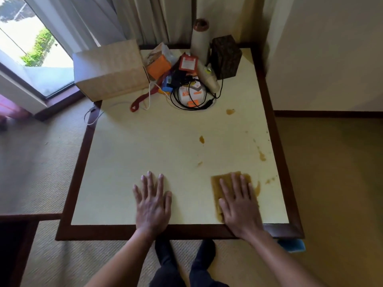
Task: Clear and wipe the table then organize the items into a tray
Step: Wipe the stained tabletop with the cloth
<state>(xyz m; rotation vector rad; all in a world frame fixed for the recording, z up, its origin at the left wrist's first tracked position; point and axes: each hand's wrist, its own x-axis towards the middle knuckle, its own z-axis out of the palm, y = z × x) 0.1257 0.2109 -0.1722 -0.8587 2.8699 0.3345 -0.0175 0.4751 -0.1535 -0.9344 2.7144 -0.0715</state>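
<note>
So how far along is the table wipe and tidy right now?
Done: the items are bunched at the far edge. In hand: the right hand presses a soaked brown cloth flat; the left hand rests on the table. Left: brown spots remain, and nothing sits in a tray.

Right hand (238,206) flat on stained cloth (215,183)

Brown-stained cloth (226,179) flat near table (145,141) front edge, clutter pile (182,79) at back
</note>
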